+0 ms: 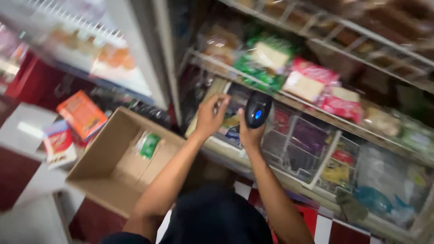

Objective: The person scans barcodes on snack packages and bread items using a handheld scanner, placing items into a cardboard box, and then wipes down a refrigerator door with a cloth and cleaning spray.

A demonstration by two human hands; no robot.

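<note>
Right hand (250, 133) grips an upright black scanner (257, 110); left hand (210, 115), fingers loosely curled (seemingly empty), reaches the shelf packets (230, 122) just beyond.

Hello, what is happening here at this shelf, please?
A person stands at a wire shelf full of packaged snacks. The right hand holds a black handheld scanner with a blue light, turned toward the lower shelf. The left hand reaches to a packet there; the blur hides whether it grips it. An open cardboard box sits on the left, with a green packet inside.
</note>
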